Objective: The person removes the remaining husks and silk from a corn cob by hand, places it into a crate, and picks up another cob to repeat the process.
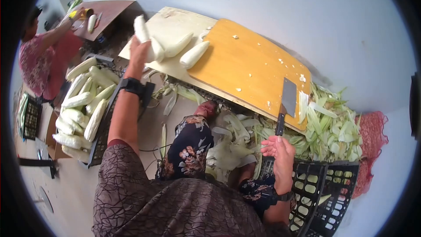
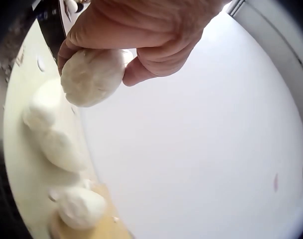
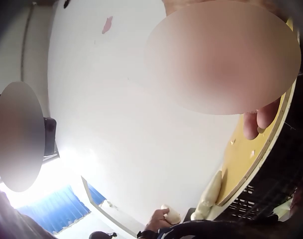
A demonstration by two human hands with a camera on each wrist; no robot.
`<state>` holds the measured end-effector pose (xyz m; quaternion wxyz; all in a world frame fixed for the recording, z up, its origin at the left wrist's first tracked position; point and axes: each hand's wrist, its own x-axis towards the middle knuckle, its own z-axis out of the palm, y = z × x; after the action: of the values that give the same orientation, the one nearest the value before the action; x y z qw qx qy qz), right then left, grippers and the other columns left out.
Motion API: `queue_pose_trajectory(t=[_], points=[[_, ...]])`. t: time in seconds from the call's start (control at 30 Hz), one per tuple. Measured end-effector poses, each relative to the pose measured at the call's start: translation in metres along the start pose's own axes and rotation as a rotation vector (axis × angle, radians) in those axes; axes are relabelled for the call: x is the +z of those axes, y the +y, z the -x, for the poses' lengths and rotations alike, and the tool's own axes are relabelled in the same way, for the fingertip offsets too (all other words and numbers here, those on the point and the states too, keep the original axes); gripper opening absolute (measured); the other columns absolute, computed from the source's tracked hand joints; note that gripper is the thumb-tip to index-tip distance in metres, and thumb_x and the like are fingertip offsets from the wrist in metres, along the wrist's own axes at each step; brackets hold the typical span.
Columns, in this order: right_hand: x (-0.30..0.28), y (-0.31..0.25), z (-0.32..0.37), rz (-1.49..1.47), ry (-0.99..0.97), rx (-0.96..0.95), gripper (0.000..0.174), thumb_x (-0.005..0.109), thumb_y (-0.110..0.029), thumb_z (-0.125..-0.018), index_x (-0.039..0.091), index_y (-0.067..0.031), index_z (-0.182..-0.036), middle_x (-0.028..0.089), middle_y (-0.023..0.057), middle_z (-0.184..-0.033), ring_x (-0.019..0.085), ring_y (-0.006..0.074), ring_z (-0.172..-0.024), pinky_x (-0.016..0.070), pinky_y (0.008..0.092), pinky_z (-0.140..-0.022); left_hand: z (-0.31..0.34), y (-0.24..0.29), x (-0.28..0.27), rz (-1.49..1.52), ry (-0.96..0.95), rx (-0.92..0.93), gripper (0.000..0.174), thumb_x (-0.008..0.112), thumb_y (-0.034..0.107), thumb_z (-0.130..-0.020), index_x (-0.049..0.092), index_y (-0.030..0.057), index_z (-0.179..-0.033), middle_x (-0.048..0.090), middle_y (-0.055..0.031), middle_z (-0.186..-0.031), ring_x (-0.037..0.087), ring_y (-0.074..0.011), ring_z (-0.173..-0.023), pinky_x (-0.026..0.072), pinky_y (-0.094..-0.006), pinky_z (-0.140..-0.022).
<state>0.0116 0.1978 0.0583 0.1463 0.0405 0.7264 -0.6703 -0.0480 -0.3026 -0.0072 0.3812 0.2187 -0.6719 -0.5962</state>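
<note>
My left hand (image 1: 139,52) grips a husked ear of white corn (image 1: 140,27) above the left end of a pale board (image 1: 169,19). In the left wrist view, thumb and fingers wrap the ear's sides, its blunt end facing the camera. Beneath and beside it lie other husked ears (image 1: 179,45), one of them (image 1: 194,55) on the left edge of the orange cutting board (image 1: 245,61). My right hand (image 1: 283,153) is held palm up with loose fingers, close below the handle of a cleaver (image 1: 288,94). The cleaver lies on the orange board, handle over the front edge.
A crate (image 1: 105,136) heaped with husked corn ears (image 1: 79,98) stands at left. Green husks (image 1: 329,127) pile at the right, beside a red mesh sack (image 1: 372,131) and black crates (image 1: 337,188). Another person (image 1: 48,57) works at a table (image 1: 109,13) at far left.
</note>
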Motion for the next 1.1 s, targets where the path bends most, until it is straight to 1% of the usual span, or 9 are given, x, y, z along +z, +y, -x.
queue_pose_trajectory(t=[0.27,0.37,0.53,0.6,0.7,0.87,0.93,0.97,1.1], points=[[-0.005,0.009,0.000,0.002,0.036,0.057,0.026,0.046,-0.019,-0.092,0.055,0.0050,-0.096,0.063,0.0127,-0.083,0.060,0.0133,-0.064,0.0471,0.0225,-0.056,-0.051,-0.128,-0.051,-0.161,0.028,-0.172,0.040,0.063,0.019,-0.080,0.050,-0.0069,-0.108,0.060,-0.0108,-0.086,0.055,-0.0151,-0.073,0.0444,-0.0267,-0.061],[-0.008,0.011,-0.001,0.030,0.017,0.085,0.024,0.047,-0.018,-0.092,0.056,0.0040,-0.096,0.063,0.0101,-0.082,0.060,0.0115,-0.064,0.0467,0.0216,-0.056,-0.038,-0.111,-0.041,-0.089,-0.022,-0.145,0.032,0.057,0.025,-0.085,0.053,-0.0045,-0.097,0.052,-0.0041,-0.072,0.044,-0.0104,-0.063,0.0374,-0.0275,-0.053],[-0.007,0.021,-0.003,0.063,0.048,0.092,0.023,0.049,-0.018,-0.091,0.056,0.0038,-0.096,0.063,0.0092,-0.081,0.060,0.0112,-0.063,0.0469,0.0220,-0.055,-0.068,-0.130,-0.034,-0.192,0.098,-0.153,0.048,0.053,0.026,-0.087,0.046,-0.0081,-0.121,0.060,-0.0139,-0.099,0.056,-0.0173,-0.085,0.0439,-0.0264,-0.074],[-0.004,0.022,-0.003,0.121,0.023,0.070,0.023,0.051,-0.017,-0.089,0.056,0.0041,-0.097,0.063,0.0087,-0.080,0.060,0.0110,-0.063,0.0469,0.0225,-0.055,-0.101,-0.177,-0.062,-0.344,-0.119,0.061,0.047,0.043,0.031,-0.091,0.049,-0.0076,-0.118,0.060,-0.0152,-0.102,0.057,-0.0224,-0.089,0.0426,-0.0298,-0.081],[-0.006,0.023,0.000,0.234,0.006,0.042,0.020,0.051,-0.015,-0.090,0.056,0.0033,-0.097,0.062,0.0081,-0.081,0.060,0.0115,-0.064,0.0469,0.0218,-0.056,-0.108,-0.175,-0.067,-0.380,-0.212,-0.154,0.048,0.042,0.035,-0.092,0.050,-0.0059,-0.117,0.060,-0.0148,-0.103,0.055,-0.0229,-0.091,0.0420,-0.0308,-0.081],[-0.011,0.026,0.007,0.320,0.023,0.003,0.017,0.052,-0.013,-0.089,0.057,0.0027,-0.096,0.062,0.0070,-0.079,0.060,0.0110,-0.064,0.0467,0.0218,-0.056,-0.110,-0.178,-0.072,-0.526,-0.164,-0.128,0.049,0.041,0.036,-0.092,0.052,-0.0061,-0.114,0.060,-0.0157,-0.103,0.056,-0.0260,-0.092,0.0421,-0.0325,-0.082],[-0.013,0.022,0.010,0.327,0.055,-0.004,0.017,0.053,-0.012,-0.088,0.057,0.0033,-0.094,0.062,0.0066,-0.075,0.059,0.0102,-0.063,0.0469,0.0222,-0.056,-0.117,-0.165,-0.077,-0.876,-0.134,-0.084,0.048,0.042,0.036,-0.091,0.054,-0.0056,-0.112,0.060,-0.0177,-0.104,0.055,-0.0314,-0.095,0.0414,-0.0338,-0.085],[-0.014,0.023,0.012,0.321,0.062,-0.005,0.017,0.053,-0.012,-0.088,0.057,0.0033,-0.094,0.062,0.0066,-0.075,0.059,0.0102,-0.063,0.0469,0.0222,-0.056,-0.083,-0.126,-0.048,-0.941,0.233,0.104,0.047,0.045,0.037,-0.089,0.056,-0.0024,-0.112,0.057,-0.0193,-0.110,0.054,-0.0350,-0.098,0.0410,-0.0363,-0.088],[-0.017,0.030,0.016,0.337,0.110,-0.044,0.018,0.056,-0.015,-0.086,0.059,0.0025,-0.089,0.061,0.0072,-0.069,0.061,0.0123,-0.059,0.0464,0.0249,-0.053,-0.058,-0.028,0.007,-0.925,0.277,0.574,0.047,0.047,0.036,-0.088,0.053,-0.0018,-0.115,0.056,-0.0171,-0.113,0.055,-0.0330,-0.100,0.0416,-0.0376,-0.088]])
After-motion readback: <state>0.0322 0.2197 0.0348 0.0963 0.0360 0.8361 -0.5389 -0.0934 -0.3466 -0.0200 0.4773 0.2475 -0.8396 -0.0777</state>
